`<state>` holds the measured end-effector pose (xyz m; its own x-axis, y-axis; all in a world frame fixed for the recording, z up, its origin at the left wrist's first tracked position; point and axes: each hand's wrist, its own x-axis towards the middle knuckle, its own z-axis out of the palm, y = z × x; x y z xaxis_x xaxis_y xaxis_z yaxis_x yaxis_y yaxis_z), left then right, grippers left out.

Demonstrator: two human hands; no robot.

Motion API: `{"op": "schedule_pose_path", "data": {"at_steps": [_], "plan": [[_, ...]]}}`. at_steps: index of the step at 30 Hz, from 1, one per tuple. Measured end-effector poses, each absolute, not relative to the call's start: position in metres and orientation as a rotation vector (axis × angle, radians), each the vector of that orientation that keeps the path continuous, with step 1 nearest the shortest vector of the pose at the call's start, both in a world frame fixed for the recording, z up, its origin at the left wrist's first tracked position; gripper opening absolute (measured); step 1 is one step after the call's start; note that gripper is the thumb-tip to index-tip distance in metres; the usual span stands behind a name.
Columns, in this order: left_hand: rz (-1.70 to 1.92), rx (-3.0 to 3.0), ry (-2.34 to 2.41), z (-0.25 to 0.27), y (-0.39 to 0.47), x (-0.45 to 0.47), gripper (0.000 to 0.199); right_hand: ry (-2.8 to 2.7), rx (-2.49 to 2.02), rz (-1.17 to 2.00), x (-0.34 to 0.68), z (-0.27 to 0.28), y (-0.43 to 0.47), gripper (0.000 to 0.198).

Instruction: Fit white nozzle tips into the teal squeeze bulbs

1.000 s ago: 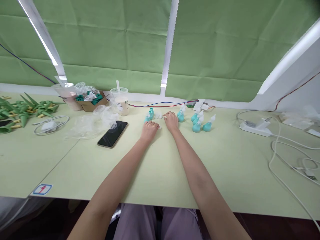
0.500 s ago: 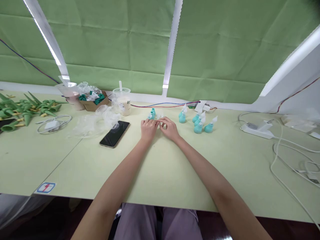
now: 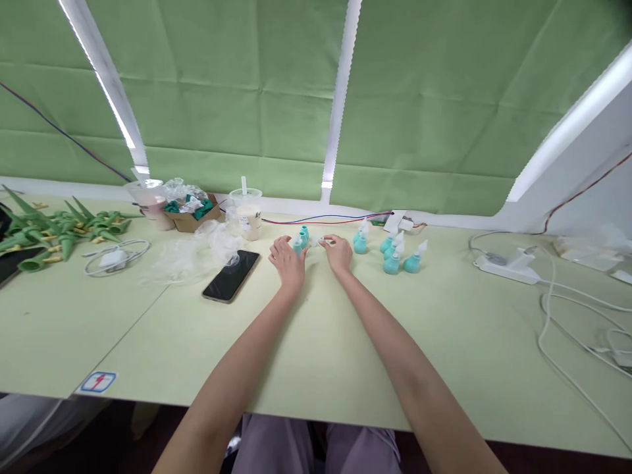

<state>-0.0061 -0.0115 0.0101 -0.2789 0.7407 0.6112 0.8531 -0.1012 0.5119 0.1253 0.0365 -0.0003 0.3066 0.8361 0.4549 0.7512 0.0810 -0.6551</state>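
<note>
At the middle of the table, my left hand [image 3: 288, 261] has its fingers and thumb around a teal squeeze bulb [image 3: 297, 247] without a nozzle. More open-necked teal bulbs stand just behind it. My right hand [image 3: 338, 253] pinches a small whitish piece [image 3: 322, 240] between thumb and forefinger, a short way right of the left hand. The piece is too small to make out fully. Right of my right hand stand several teal bulbs [image 3: 392, 264] fitted with clear pointed nozzles [image 3: 422, 247].
Left of my hands lie a black phone [image 3: 231, 276], crumpled clear plastic bags [image 3: 185, 257] and a white charger cable [image 3: 114, 259]. Behind them are a drink cup [image 3: 248, 220] and a cardboard box [image 3: 192, 220]. Green plastic parts [image 3: 64, 227] lie far left, a power strip [image 3: 508, 265] right.
My hands have moved apart. The left has shifted from the pinch beside the right hand to the teal bulb; the right keeps a pinch. The view has tilted slightly upward.
</note>
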Motion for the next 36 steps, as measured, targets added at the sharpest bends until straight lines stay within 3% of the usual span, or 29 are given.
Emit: {"op": "schedule_pose_path", "data": {"at_steps": [7, 20, 30, 36], "plan": [[-1.296, -1.849, -2.258, -0.003, 0.008, -0.018, 0.041, -1.478, -1.845, -0.15, 0.118, -0.015, 0.043, 0.016], [-1.245, -1.951, -2.29, -0.007, 0.016, -0.021, 0.025, -1.48, -1.856, -0.076, 0.12, -0.014, 0.046, 0.014], [-1.48, -2.007, -2.166, 0.002, 0.003, -0.016, 0.032, -1.632, -1.357, -0.215, 0.104, 0.006, 0.013, 0.019], [-1.596, -2.63, -2.047, 0.006, -0.009, 0.002, 0.029, -1.736, -1.124, -0.249, 0.128, 0.002, -0.004, 0.02]]}}
